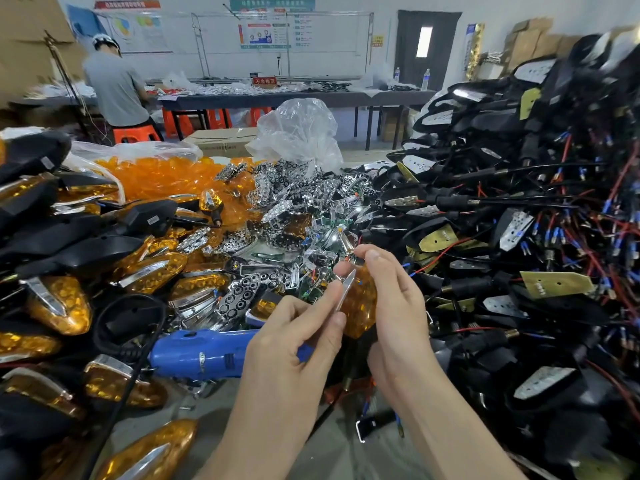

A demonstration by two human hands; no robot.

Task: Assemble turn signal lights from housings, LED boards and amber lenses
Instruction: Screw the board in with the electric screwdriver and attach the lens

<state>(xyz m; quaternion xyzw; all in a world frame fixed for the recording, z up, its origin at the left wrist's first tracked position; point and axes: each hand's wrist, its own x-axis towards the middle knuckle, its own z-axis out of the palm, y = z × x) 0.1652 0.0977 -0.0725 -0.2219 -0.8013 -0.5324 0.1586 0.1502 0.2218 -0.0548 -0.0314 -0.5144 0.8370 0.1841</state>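
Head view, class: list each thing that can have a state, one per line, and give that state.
Left hand: pinching a chrome trim strip.
Right hand: gripping an amber lens.
Plastic bag: open, upright.
Blue power tool: lying down, unheld.
Door: shut.

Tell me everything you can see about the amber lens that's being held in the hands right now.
The amber lens is a translucent orange plastic piece with a faceted, glossy surface, held above the cluttered table in front of the parts piles. A slim chrome trim strip lies slanted along its upper left edge. The left hand pinches that strip and the lens's left side with thumb and forefinger; the right hand grips the right side, its fingertips at the top end. The lens's lower end points toward the camera. Its back is hidden.
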